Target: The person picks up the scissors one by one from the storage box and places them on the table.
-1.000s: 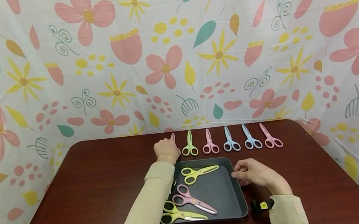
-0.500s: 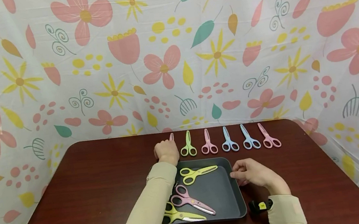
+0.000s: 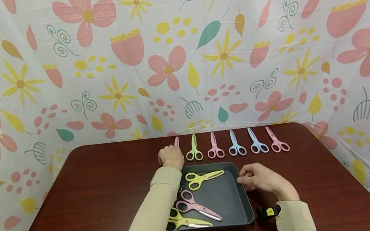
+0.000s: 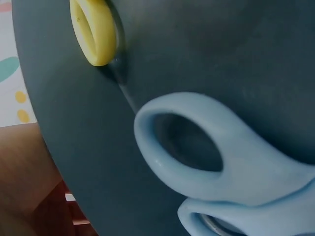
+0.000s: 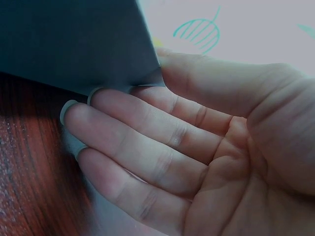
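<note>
In the head view my left hand [image 3: 171, 157] is over pink scissors [image 3: 176, 141] at the left end of a row; only their blade shows past the knuckles, and my fingertips are hidden. My right hand [image 3: 260, 178] holds the right rim of a dark grey tray [image 3: 243, 198]. The right wrist view has the thumb at the tray's edge [image 5: 142, 54] and the fingers [image 5: 123, 132] along its outer side. Inside the tray lie yellow scissors [image 3: 203, 177], pink scissors [image 3: 198, 207] and more yellow scissors [image 3: 186, 222]. Blue scissors [image 4: 236, 157] show only in the left wrist view.
Along the table's back edge runs a row of scissors: green [image 3: 194, 150], pink [image 3: 214, 147], two blue, the nearer one [image 3: 235, 145] left of the other [image 3: 256, 142], and pink [image 3: 277, 141]. Behind the brown table [image 3: 93, 201] hangs a flowered cloth [image 3: 168, 54].
The whole head view shifted slightly to the left at first. My left hand stays at the pink scissors with barely any movement, and my right hand stays on the tray rim.
</note>
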A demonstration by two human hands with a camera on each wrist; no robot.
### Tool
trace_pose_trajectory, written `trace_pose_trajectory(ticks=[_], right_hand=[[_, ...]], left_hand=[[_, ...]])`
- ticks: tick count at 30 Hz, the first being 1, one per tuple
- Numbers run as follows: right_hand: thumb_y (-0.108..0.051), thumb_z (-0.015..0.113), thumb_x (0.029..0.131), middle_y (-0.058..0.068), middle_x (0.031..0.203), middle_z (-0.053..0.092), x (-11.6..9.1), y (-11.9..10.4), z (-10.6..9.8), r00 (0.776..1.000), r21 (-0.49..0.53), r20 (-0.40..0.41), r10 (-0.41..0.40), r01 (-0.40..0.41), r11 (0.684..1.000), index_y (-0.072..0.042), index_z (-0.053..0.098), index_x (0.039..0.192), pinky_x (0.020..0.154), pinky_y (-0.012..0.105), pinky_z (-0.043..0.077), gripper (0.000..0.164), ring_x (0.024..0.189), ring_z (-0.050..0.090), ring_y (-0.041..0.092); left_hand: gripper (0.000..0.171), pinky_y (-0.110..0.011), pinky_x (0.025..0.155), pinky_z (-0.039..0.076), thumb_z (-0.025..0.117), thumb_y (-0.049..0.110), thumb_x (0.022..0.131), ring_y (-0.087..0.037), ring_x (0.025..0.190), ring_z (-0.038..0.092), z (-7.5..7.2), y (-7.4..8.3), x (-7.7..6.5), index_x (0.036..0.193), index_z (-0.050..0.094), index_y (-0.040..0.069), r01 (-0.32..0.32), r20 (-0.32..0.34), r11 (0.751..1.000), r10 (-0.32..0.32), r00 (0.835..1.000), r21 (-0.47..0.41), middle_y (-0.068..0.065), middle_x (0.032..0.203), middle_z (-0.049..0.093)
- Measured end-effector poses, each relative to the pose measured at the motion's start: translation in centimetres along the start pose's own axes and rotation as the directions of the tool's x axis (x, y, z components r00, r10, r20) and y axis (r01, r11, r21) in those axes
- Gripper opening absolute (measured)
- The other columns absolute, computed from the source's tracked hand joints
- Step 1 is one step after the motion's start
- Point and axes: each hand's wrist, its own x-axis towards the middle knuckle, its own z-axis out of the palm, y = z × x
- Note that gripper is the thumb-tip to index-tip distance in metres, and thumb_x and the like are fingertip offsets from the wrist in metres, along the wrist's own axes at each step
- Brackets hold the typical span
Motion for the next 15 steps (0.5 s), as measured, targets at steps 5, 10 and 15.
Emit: trace_pose_trajectory(ticks=[5,10,15], right_hand=[[-0.011,0.067,0.092,0.007,0.075,0.064,0.0,0.0,0.0,1.000,-0.006,-0.006,0.007,-0.007,1.000,0.003,0.060,0.092,0.067,0.046,0.054,0.015,0.071,0.066,0.031],[-0.011,0.067,0.092,0.007,0.075,0.064,0.1,0.1,0.1,1.000,-0.011,-0.007,0.005,-0.005,1.000,0.002,0.060,0.092,0.066,0.045,0.054,0.015,0.071,0.066,0.031],[-0.010,0.066,0.093,0.007,0.075,0.064,0.1,0.2,0.1,1.000,-0.007,-0.007,0.005,-0.005,1.000,0.003,0.060,0.092,0.066,0.046,0.054,0.014,0.071,0.067,0.032]], left_hand=[[0.035,-0.045,0.050,0.048,0.059,0.040,0.096,-0.028,0.065,0.058,-0.2,-0.1,0.1,0.111,0.072,0.011,0.004,0.029,1.000,-0.004,1.000,-0.017,-0.010,0.090,0.068],[0.038,-0.046,0.051,0.048,0.058,0.044,0.096,-0.028,0.065,0.058,-0.6,-0.3,-0.3,0.105,0.073,0.010,0.020,0.051,1.000,-0.020,0.998,-0.006,-0.011,0.087,0.067],[0.037,-0.044,0.051,0.049,0.057,0.044,0.096,-0.026,0.060,0.056,-1.6,-0.6,-0.9,0.098,0.073,0.011,0.009,0.038,1.000,-0.009,0.999,0.019,-0.010,0.077,0.064]])
